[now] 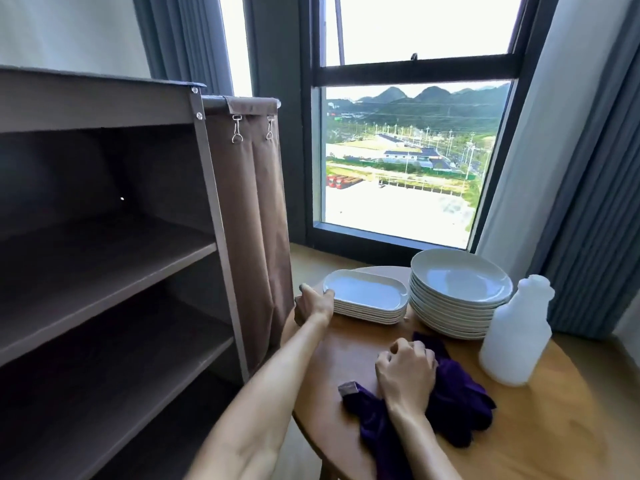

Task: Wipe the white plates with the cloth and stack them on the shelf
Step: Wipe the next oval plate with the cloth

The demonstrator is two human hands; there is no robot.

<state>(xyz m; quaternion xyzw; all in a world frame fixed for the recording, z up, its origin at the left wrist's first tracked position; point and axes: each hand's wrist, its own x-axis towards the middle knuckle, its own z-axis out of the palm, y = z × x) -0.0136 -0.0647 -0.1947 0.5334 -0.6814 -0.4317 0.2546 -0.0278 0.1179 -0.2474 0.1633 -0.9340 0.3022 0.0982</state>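
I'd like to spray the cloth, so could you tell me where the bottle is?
In the head view, the white bottle stands at the right of the wooden table, beside the round plate stack.

a dark-framed window (412,147), through which hills and buildings are seen in bright daylight, is flanked by grey-blue curtains (595,209), while a round wooden table (540,441) is set below it on a pale wood floor (304,254).

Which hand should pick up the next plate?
Probably the left hand: it already touches the end of the rectangular plates. The right hand is busy, curled on the purple cloth.
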